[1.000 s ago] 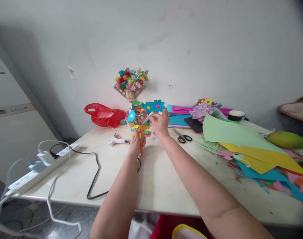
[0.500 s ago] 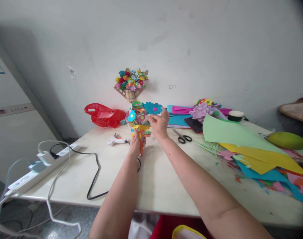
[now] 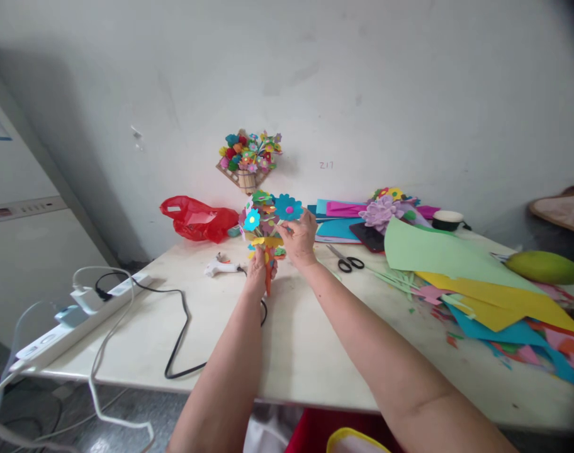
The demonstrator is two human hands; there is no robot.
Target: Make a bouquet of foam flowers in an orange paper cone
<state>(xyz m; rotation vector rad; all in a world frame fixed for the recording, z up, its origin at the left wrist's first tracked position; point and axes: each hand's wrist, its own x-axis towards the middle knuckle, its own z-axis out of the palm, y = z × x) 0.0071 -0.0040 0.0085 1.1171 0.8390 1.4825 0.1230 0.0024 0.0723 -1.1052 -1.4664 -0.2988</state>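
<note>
My left hand [image 3: 257,270] is wrapped round an orange cone-shaped holder [image 3: 269,284] with a yellow scalloped rim, keeping it upright over the table. Colourful craft flowers [image 3: 263,214] fill its top. Between the thumb and fingers of my right hand [image 3: 300,238] is the thin pale stem of a large blue flower [image 3: 287,207] with a pink centre. That flower leans at the right side of the bunch, and its stem's lower end is hidden among the others. A white glue gun [image 3: 221,267] lies to the left of my left hand.
Scissors [image 3: 345,259] lie right of my hands. Coloured foam sheets [image 3: 457,258] and scraps cover the table's right side. A red plastic bag [image 3: 197,220] sits at the back left, a power strip [image 3: 86,318] at the left edge. A flower decoration [image 3: 248,157] hangs on the wall.
The blue flower has turned and shifted slightly left and closer to the bunch, along with my right hand. My left hand and the holder have stayed in place.
</note>
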